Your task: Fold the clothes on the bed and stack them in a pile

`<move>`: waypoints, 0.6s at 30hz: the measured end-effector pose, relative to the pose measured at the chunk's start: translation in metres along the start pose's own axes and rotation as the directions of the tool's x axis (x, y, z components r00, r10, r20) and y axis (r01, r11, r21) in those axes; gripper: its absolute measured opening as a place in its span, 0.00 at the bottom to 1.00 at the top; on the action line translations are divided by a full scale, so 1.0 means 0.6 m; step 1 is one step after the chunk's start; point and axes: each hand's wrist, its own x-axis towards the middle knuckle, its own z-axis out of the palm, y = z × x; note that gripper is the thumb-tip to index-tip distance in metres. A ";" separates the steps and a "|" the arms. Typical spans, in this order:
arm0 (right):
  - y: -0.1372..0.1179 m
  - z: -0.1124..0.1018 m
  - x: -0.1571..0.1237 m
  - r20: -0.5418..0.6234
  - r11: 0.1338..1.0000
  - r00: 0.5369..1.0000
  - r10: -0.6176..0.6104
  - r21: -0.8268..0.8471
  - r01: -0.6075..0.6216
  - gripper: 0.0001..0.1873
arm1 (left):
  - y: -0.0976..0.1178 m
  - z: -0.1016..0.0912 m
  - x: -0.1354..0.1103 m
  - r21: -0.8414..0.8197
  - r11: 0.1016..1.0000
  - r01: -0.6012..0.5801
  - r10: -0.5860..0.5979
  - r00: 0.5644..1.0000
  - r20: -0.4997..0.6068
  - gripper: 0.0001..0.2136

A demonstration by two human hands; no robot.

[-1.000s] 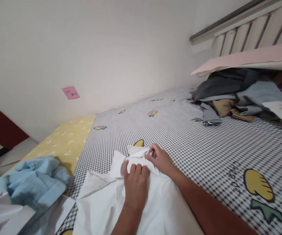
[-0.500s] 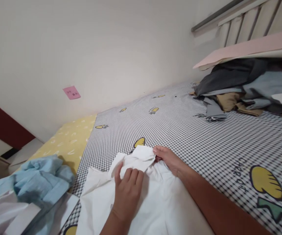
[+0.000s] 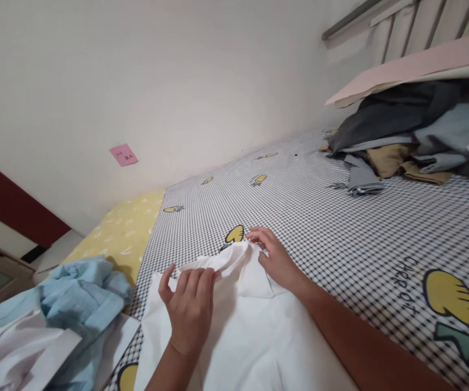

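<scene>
- Shifted since the earlier frame: the left hand (image 3: pixel 188 309) has slid toward 9 o'clock across the white cloth garment (image 3: pixel 254 342), the right hand (image 3: pixel 277 260) has risen toward 12 o'clock, and a rumpled fold (image 3: pixel 234 260) of the garment now stands up between them.
- Left hand: spread wide, its fingertips touching the near edge of the fold, its thumb lifted apart from them.
- Right hand: narrow, its fingers curled around the far end of the fold, holding the cloth gathered there.
- Garment: lying on a black-and-white checked bed sheet (image 3: pixel 319 233), running out of view at 6 o'clock. The fold ends just beside a yellow carrot print (image 3: pixel 234 234).
- At 9 o'clock from the garment: a crumpled light blue cloth (image 3: pixel 83 293), with white fabric (image 3: pixel 14 347) beside it at the frame's edge.
- At 10 o'clock: a yellow pad (image 3: pixel 124 233) meets the sheet.
- At 11 o'clock: a pink sticky note (image 3: pixel 124 155) sits on the white wall (image 3: pixel 157 70).
- At 2 o'clock: a heap of dark grey, blue-grey and tan clothes (image 3: pixel 397 136) lies under a pink board (image 3: pixel 413 70), with a folded grey cloth (image 3: pixel 362 176) at its edge.
</scene>
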 end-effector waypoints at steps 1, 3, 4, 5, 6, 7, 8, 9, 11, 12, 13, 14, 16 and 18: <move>-0.003 -0.002 0.000 -0.034 0.999 0.999 -0.015 -0.050 0.013 0.25 | -0.005 -0.001 0.003 0.012 1.000 0.022 -0.022 1.000 0.004 0.03; -0.011 -0.007 -0.001 -0.067 0.988 0.995 -0.071 -0.143 0.061 0.20 | -0.013 -0.002 0.009 0.019 0.998 0.058 -0.059 0.998 0.022 0.02; -0.015 -0.008 -0.002 -0.064 0.978 0.991 -0.116 -0.184 0.103 0.18 | -0.015 -0.003 0.011 0.014 0.997 0.071 -0.071 0.997 0.029 0.03; -0.019 -0.008 -0.002 -0.048 0.963 0.985 -0.167 -0.222 0.152 0.17 | -0.016 -0.005 0.013 0.005 0.997 0.080 -0.080 0.996 0.034 0.03; -0.023 -0.006 -0.003 -0.022 0.944 0.976 -0.216 -0.259 0.203 0.17 | -0.015 -0.008 0.014 -0.004 0.996 0.086 -0.086 0.996 0.037 0.03; -0.025 -0.004 -0.004 0.013 0.923 0.966 -0.259 -0.291 0.251 0.17 | -0.014 -0.010 0.015 -0.013 0.996 0.094 -0.093 0.995 0.040 0.03; -0.027 0.000 -0.005 0.051 0.901 0.954 -0.296 -0.316 0.297 0.17 | -0.012 -0.013 0.015 -0.022 0.995 0.101 -0.100 0.994 0.044 0.03; -0.028 0.004 -0.005 0.085 0.880 0.940 -0.332 -0.331 0.341 0.16 | -0.009 -0.016 0.014 -0.035 0.994 0.104 -0.103 0.994 0.049 0.03; -0.030 0.012 -0.005 0.136 0.844 0.909 -0.394 -0.338 0.417 0.14 | -0.004 -0.021 0.013 -0.066 0.993 0.096 -0.091 0.994 0.066 0.04; -0.031 0.015 -0.005 0.144 0.830 0.896 -0.421 -0.338 0.444 0.13 | -0.002 -0.022 0.013 -0.078 0.993 0.094 -0.088 0.994 0.071 0.04; -0.033 0.018 -0.005 0.141 0.817 0.885 -0.444 -0.341 0.465 0.11 | -0.001 -0.023 0.012 -0.086 0.992 0.092 -0.086 0.994 0.074 0.04; -0.034 0.020 -0.005 0.133 0.805 0.875 -0.466 -0.347 0.482 0.10 | -0.001 -0.022 0.011 -0.089 0.992 0.095 -0.088 0.993 0.076 0.04; -0.038 0.023 -0.006 0.106 0.779 0.853 -0.510 -0.364 0.511 0.12 | -0.002 -0.019 0.010 -0.075 0.991 0.110 -0.104 0.991 0.083 0.04; -0.041 0.027 -0.008 0.065 0.750 0.826 -0.559 -0.386 0.538 0.14 | -0.003 -0.013 0.008 -0.059 0.989 0.138 -0.131 0.986 0.102 0.05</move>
